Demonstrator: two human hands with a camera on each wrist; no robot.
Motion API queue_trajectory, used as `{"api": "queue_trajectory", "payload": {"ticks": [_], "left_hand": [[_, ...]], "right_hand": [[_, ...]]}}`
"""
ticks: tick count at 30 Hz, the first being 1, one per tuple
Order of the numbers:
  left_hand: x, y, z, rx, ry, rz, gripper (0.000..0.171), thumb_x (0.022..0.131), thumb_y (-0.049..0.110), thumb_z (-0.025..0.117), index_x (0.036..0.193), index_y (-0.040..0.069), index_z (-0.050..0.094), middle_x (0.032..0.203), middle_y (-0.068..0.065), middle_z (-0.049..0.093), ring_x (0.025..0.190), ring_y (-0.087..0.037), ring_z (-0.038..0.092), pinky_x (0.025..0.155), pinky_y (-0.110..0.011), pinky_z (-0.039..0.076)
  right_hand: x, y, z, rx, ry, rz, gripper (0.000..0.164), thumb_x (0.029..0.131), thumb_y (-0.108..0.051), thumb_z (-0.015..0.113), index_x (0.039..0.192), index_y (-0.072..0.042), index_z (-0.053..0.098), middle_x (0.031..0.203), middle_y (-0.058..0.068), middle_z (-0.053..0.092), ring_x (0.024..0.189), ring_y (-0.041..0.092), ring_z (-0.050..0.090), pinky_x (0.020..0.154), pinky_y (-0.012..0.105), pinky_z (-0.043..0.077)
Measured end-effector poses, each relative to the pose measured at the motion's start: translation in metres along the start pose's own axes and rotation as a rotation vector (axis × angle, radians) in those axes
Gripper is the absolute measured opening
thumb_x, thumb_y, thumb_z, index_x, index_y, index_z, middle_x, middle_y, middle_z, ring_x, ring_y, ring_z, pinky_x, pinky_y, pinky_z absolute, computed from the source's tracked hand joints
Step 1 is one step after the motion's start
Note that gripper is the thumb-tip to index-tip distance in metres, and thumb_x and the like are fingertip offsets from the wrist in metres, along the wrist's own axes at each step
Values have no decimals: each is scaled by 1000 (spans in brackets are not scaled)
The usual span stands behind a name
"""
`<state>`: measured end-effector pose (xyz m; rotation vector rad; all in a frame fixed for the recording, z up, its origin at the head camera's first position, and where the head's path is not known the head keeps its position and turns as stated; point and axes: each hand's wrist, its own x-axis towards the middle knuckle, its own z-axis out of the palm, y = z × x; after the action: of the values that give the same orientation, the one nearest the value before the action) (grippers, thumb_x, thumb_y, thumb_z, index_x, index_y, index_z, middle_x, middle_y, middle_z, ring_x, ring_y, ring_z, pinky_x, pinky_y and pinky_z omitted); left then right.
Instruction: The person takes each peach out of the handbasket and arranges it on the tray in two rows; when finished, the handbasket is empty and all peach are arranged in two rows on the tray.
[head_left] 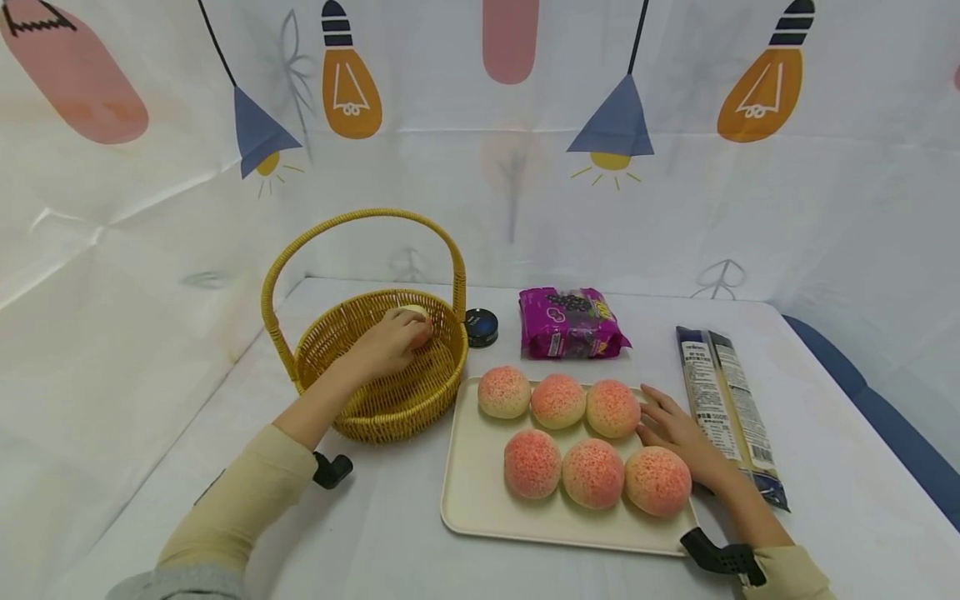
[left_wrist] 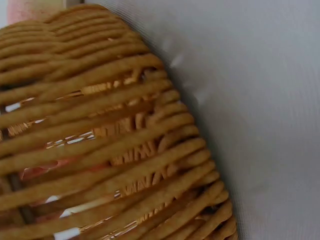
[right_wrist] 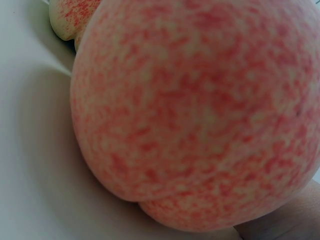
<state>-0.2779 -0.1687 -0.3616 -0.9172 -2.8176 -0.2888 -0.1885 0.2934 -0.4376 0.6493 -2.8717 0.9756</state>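
My left hand (head_left: 390, 340) reaches inside the woven basket (head_left: 408, 423) and grips a peach (head_left: 422, 332), which the fingers partly cover. The left wrist view is filled by the basket's weave (left_wrist: 105, 145), which hides that hand. On a cream tray (head_left: 480, 512) lie several pink-speckled peaches (head_left: 592, 473) in two rows. At the tray's right side, my right hand (head_left: 678, 433) has its fingers spread beside the far-right peach (head_left: 613, 408); whether they touch it I cannot tell. A near peach (right_wrist: 200, 115) fills most of the right wrist view.
The basket's tall handle (head_left: 363, 215) arches over it. Behind the tray lie a purple snack packet (head_left: 573, 325) and a small dark round tin (head_left: 481, 327). A long noodle packet (head_left: 727, 408) lies to the right. A printed white curtain (head_left: 450, 200) hangs behind the table.
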Motion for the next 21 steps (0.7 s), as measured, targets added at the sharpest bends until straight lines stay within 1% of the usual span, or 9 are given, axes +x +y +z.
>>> {"api": "queue_trajectory", "payload": {"ticks": [4, 9, 12, 15, 18, 21], "left_hand": [[4, -4, 3, 18, -3, 24, 44, 73, -8, 65, 114, 5, 60, 124, -15, 50, 117, -38, 39, 87, -51, 40], [8, -10, 9, 132, -17, 82, 34, 78, -8, 62, 108, 7, 63, 126, -17, 48, 120, -43, 36, 94, -53, 35], [9, -14, 14, 206, 5, 135, 29, 80, -4, 65, 107, 7, 62, 127, -19, 46, 120, -45, 36, 97, -52, 33], [8, -19, 18, 255, 57, 169, 33, 75, 1, 71, 106, 8, 62, 126, -22, 44, 118, -48, 37, 94, -54, 35], [8, -22, 20, 266, 73, 163, 38, 72, 4, 75, 107, 10, 62, 129, -23, 42, 117, -50, 37, 91, -55, 38], [8, -26, 21, 247, 40, 116, 42, 72, 3, 75, 110, 12, 59, 133, -23, 38, 118, -52, 33, 86, -55, 41]], "right_hand": [[0, 1, 0, -1, 0, -4, 37, 92, -24, 54, 123, -3, 54, 142, 24, 27, 125, 50, 27, 91, 67, 26], [0, 0, 1, -1, 2, 2, 37, 92, -24, 54, 123, -4, 55, 142, 23, 27, 124, 50, 28, 91, 67, 27], [-1, 0, 2, 6, 0, 11, 37, 92, -25, 53, 123, -4, 55, 143, 23, 27, 125, 49, 27, 91, 67, 27], [-1, -1, 2, 8, -2, 15, 38, 92, -25, 53, 124, -4, 54, 143, 23, 26, 125, 49, 27, 91, 67, 26], [-1, -1, 2, 2, 1, 12, 38, 92, -24, 53, 123, -3, 54, 142, 24, 27, 125, 49, 28, 91, 67, 27], [0, 0, 1, -5, 2, 9, 38, 92, -25, 53, 123, -3, 54, 142, 24, 27, 125, 49, 28, 91, 67, 27]]}}
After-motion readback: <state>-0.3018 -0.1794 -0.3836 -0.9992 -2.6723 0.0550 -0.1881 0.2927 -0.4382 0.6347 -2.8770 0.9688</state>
